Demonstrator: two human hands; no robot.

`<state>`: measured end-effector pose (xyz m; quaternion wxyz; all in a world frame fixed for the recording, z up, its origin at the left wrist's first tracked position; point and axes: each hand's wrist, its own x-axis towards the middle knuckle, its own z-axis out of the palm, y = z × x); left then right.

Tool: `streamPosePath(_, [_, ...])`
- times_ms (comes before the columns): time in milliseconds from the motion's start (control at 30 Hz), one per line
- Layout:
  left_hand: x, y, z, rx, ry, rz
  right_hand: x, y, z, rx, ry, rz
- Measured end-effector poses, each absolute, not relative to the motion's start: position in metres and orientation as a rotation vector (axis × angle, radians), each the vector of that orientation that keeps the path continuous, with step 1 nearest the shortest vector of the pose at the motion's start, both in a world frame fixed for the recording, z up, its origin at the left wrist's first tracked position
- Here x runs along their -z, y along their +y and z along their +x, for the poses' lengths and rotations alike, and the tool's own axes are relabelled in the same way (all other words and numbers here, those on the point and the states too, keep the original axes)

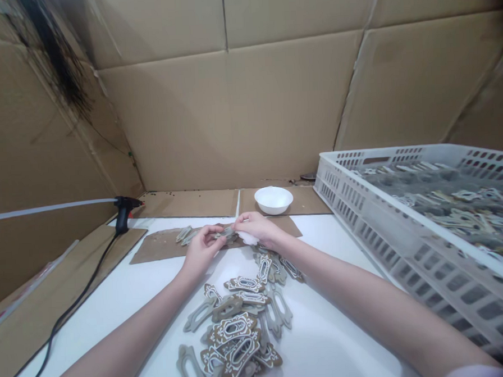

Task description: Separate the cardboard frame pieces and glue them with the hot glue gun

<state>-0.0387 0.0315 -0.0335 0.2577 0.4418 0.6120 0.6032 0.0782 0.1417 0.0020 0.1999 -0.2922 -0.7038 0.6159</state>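
Observation:
My left hand [204,246] is closed, thumb and fingers pinching a small pale frame-shaped piece [226,234] above the cardboard strip [153,247]. From the other side, my right hand [257,226] reaches the same piece with bent fingertips. A soft white wad [248,239], like tissue or cloth, is tucked under its fingers. Several pale frame pieces [185,234] lie on the strip left of my left hand. Between my forearms spreads a loose pile of ornate oval-holed frame pieces [237,327], some brown with white scrollwork, others with plain grey sides up.
A white bowl [273,200] stands behind my right hand. At right, a large white plastic crate [382,260] holds layers of similar pieces. A black glue gun [125,211] with a white stick and black cable [68,310] rests at left. Cardboard walls [231,116] enclose the table.

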Motion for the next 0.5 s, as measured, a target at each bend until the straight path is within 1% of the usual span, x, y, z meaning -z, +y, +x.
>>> streamPosePath(500, [0.0308,0.0280,-0.0322,-1.664,1.706,1.268,-0.0039,0.1391,0.0793,-1.841,-1.902,-0.761])
